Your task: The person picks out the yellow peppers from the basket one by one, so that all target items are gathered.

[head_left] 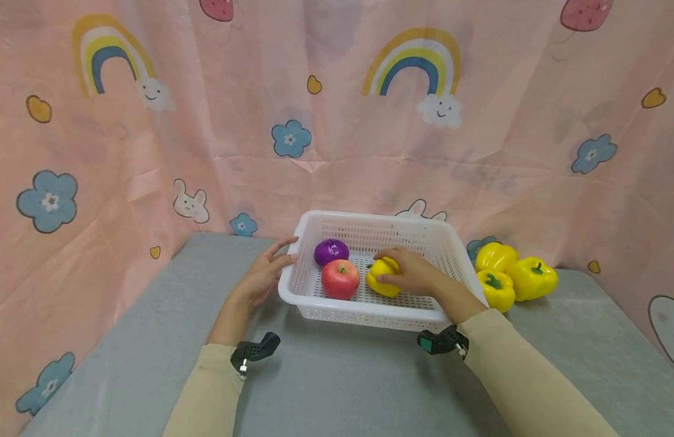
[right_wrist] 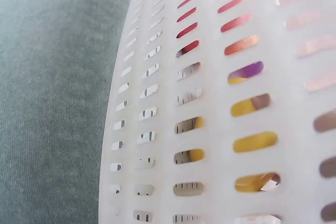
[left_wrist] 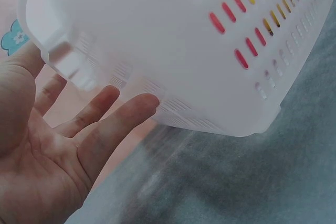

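A white plastic basket (head_left: 359,308) with slotted walls stands on the table. My left hand (head_left: 264,273) touches its left rim and outer wall; in the left wrist view, fairly straight fingers (left_wrist: 139,106) meet the wall below the rim. Inside the basket, my right hand (head_left: 416,273) grips a yellow bell pepper (head_left: 382,280), thumb in front and fingers over the top. Left of the pepper sits a red apple (head_left: 339,280), with a shiny purple onion-like thing (head_left: 331,251) behind it. The basket wall (right_wrist: 215,129) hides most of the right hand in the right wrist view.
Several more yellow bell peppers (head_left: 534,279) lie close together just right of the basket. The grey table (head_left: 337,376) extends in front and to both sides. A pink printed curtain (head_left: 342,182) hangs right behind the basket.
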